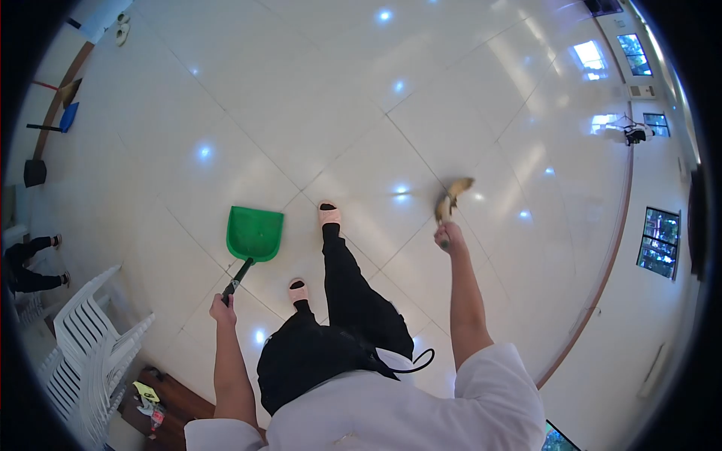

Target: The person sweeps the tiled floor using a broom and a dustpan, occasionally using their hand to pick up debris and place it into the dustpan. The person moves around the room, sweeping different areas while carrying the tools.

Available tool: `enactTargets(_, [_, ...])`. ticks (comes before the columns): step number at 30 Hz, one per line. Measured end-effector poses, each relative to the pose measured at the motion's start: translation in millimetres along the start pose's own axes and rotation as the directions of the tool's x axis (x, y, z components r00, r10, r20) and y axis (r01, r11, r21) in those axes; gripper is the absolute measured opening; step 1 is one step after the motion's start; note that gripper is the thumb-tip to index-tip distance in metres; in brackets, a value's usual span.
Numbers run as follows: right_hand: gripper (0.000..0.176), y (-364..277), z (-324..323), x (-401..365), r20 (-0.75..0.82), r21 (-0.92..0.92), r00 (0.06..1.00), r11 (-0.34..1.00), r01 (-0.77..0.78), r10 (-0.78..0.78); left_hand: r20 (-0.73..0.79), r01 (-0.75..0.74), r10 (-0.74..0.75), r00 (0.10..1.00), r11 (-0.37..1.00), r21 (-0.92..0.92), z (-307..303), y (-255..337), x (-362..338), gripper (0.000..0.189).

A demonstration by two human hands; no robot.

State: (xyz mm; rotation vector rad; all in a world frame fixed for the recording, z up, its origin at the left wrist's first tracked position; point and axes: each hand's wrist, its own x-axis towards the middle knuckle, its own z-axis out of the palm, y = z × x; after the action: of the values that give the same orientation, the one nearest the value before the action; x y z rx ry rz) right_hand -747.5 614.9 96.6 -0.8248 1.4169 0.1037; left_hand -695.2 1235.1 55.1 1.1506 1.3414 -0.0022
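My left hand (222, 309) is wrapped round the dark handle of a green dustpan (255, 232), whose pan lies at floor level with its wide edge facing away from me. My right hand (450, 237), held out to the right, is closed round the handle of a broom (447, 203) with tan-brown bristles. Motion blurs the broom, and a green handle end pokes out below the fist. Between the two tools are my feet in pink slippers (329, 213).
Glossy pale tiles (338, 90) make up the floor. Stacked white plastic chairs (90, 331) stand at left, near a brown wooden table (177, 406). Another person's legs (34, 267) show at far left. A blue dustpan (69, 118) is by the left wall.
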Motion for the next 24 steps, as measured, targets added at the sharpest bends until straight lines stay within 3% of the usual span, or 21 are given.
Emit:
enactTargets(5, [0.018,-3,121,36,0.145,-0.303,0.988,0.949,0.091,-0.049,-0.067,-0.014,0.013,0.998,1.0,-0.02,53,6,14,0.016])
enactTargets(6, [0.011,12,139,46,0.25,-0.381,0.959,0.898,0.221,-0.13,-0.082,-0.032,0.031,0.996,0.999,-0.008,63,9,17,0.016])
enactTargets(8, [0.026,33,175,60,0.48,-0.473,0.839,0.731,0.492,-0.254,-0.098,-0.054,0.057,0.994,0.998,0.028,82,17,23,0.015])
enactTargets(10, [0.046,14,220,-4,0.295,-0.767,0.946,0.557,0.319,-0.136,-0.104,-0.078,0.083,0.991,0.996,0.053,100,25,30,0.013])
enactTargets(12, [0.048,48,222,2,0.386,-0.816,0.916,0.422,0.394,-0.109,-0.067,-0.135,0.143,0.987,0.984,0.118,111,29,34,0.012])
enactTargets(14, [0.05,38,246,-54,0.403,-0.859,0.912,0.372,0.351,0.069,-0.074,-0.129,0.141,0.987,0.98,0.152,126,41,32,0.011])
enactTargets(16, [0.05,27,266,-94,0.489,-0.805,0.852,0.473,0.359,0.185,-0.07,-0.117,0.131,0.989,0.978,0.17,134,52,34,0.01])
enactTargets(17, [0.05,13,275,-99,0.498,-0.802,0.85,0.463,0.377,0.17,-0.083,-0.117,0.134,0.988,0.977,0.18,138,56,38,0.009])
enactTargets(19, [0.038,-16,274,-106,0.534,-0.636,0.733,0.771,0.021,0.42,-0.058,-0.124,0.135,0.989,0.979,0.165,134,51,50,0.009])
enactTargets(20, [0.028,-25,267,-88,0.673,-0.534,0.557,0.84,-0.09,0.487,-0.026,-0.142,0.147,0.989,0.977,0.157,140,57,59,0.009])
enactTargets(23, [0.026,-63,234,-98,0.763,-0.311,0.373,0.806,-0.503,0.528,0.022,-0.094,0.092,0.996,0.987,0.132,144,74,56,0.009])
enactTargets(24, [0.026,-77,216,-105,0.78,-0.208,0.372,0.77,-0.603,0.503,0.058,-0.093,0.087,0.995,0.989,0.111,143,77,56,0.01])
